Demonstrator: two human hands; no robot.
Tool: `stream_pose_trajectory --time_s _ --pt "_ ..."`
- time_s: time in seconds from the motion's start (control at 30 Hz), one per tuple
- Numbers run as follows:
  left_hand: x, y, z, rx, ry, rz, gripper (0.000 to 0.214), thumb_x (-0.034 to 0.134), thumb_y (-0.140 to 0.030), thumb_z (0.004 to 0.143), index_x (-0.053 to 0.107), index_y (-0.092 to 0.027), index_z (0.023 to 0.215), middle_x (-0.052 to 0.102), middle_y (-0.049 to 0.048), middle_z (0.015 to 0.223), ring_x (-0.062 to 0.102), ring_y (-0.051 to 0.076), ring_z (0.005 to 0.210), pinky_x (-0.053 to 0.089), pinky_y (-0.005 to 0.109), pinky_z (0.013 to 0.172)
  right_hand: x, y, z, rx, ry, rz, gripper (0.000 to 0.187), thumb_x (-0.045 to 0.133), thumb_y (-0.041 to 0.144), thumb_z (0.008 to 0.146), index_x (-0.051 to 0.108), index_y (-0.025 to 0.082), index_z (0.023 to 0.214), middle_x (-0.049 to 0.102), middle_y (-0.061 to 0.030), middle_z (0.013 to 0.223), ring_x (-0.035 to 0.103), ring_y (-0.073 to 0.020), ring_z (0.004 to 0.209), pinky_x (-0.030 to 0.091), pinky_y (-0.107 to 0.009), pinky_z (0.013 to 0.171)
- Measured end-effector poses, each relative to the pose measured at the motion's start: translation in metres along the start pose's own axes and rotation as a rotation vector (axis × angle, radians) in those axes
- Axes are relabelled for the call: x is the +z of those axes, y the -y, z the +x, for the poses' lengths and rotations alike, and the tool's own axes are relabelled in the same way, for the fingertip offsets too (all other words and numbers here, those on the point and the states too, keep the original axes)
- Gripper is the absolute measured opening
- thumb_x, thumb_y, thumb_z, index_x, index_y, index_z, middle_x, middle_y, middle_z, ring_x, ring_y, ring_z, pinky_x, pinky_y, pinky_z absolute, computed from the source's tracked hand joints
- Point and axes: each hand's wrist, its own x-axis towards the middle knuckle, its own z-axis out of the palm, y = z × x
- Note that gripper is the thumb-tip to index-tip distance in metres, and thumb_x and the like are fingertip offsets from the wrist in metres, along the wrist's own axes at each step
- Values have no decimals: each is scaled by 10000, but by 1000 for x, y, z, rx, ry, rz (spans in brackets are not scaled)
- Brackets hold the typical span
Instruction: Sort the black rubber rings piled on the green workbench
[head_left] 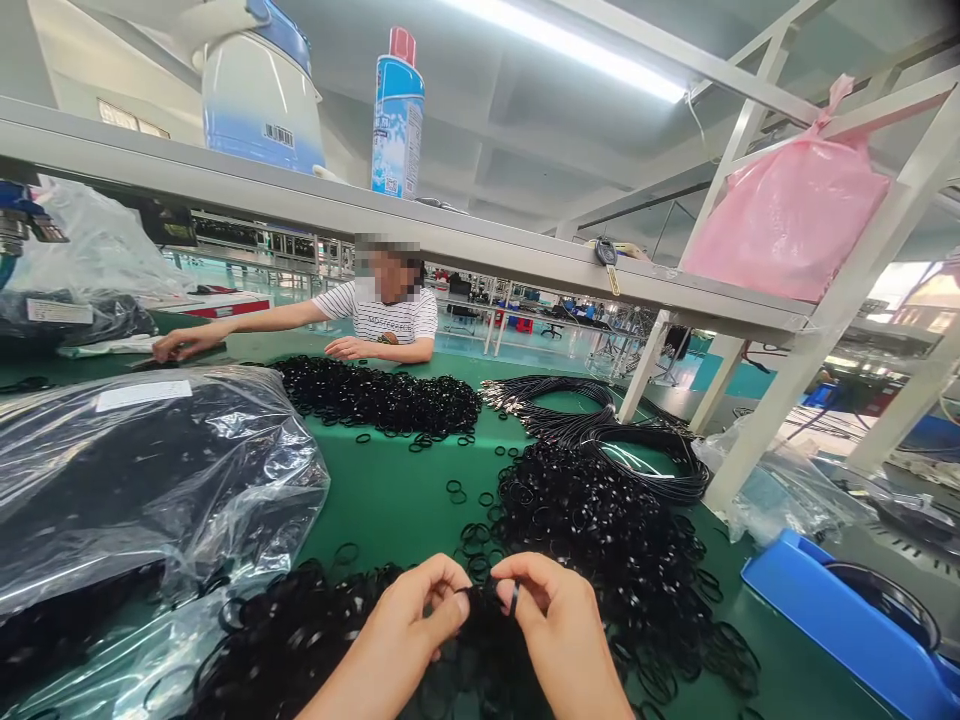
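My left hand (420, 615) is pinched, thumb against index finger, over black rings heaped at the table's front. A dark bit shows at its fingertips, too small to make out. Close beside it, my right hand (551, 610) grips a small black ring (514, 598) between thumb and fingers. The fingertips of both hands face each other with a narrow gap between them. Under and around the hands lies a pile of thin black rings (300, 625). Another large heap of rings (592, 530) spreads just beyond my right hand.
A clear plastic bag of black pieces (150, 470) fills the left side. Coiled black cables (645, 455) lie behind the right heap, with a blue bin (832, 620) at far right. Across the green table (390, 500), a person (394, 310) sits behind another ring heap (375, 395). A shelf (480, 230) crosses overhead.
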Motion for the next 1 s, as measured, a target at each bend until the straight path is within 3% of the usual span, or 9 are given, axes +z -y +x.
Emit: stream_pose_trajectory --time_s 0.2,0.4,0.5,0.6,0.7,0.77,0.9,1.0 --pt "3 -4 3 -28 -50 3 180 508 -345 771 560 -178 731 545 -6 692 482 145 607 425 224 492 -5 -1 3 13 -170 -147 181 447 194 827 623 213 792 608 -10 720 523 -163 642 374 -255 600" --pt "9 -3 5 -82 -40 -103 196 523 -348 746 560 -158 716 601 1 682 471 90 449 386 215 431 -8 -9 5 171 -306 74 203 482 371 826 589 215 899 522 7 652 484 -158 576 367 -251 525" --pt "4 3 7 -113 -106 -176 163 550 -330 720 551 -170 688 619 12 667 541 130 524 400 208 413 -17 -12 11 218 -373 236 235 489 382 811 592 200 917 562 -8 678 537 -171 605 386 -248 513" --pt "-1 7 9 -139 -98 -286 172 597 -337 689 546 -173 680 646 31 658 605 181 671 409 198 432 -24 -13 15 199 -241 184 185 546 322 776 649 193 858 625 -27 724 582 -193 690 404 -259 564" --pt "-1 8 10 -96 -9 -350 234 632 -382 704 544 -166 729 679 33 646 628 158 624 386 194 476 -21 -11 14 79 -38 12 113 594 206 719 707 206 731 669 -25 780 585 -190 733 403 -274 642" --pt "0 7 10 -81 25 -370 276 641 -420 712 532 -171 760 692 37 629 634 154 585 371 202 488 -16 -8 13 60 6 -26 128 600 180 705 724 215 703 678 -20 767 566 -175 683 390 -274 624" --pt "1 5 9 -104 26 -351 338 657 -492 688 563 -179 773 695 44 692 625 172 637 403 227 532 -10 -3 10 127 88 164 84 636 200 687 712 185 718 673 -23 717 565 -171 678 404 -266 632" --pt "1 4 8 -65 -15 -235 303 672 -467 686 638 -173 750 650 15 742 562 155 701 420 229 600 -6 -1 7 116 155 328 150 643 254 719 700 164 826 686 -51 820 604 -199 795 440 -286 717"
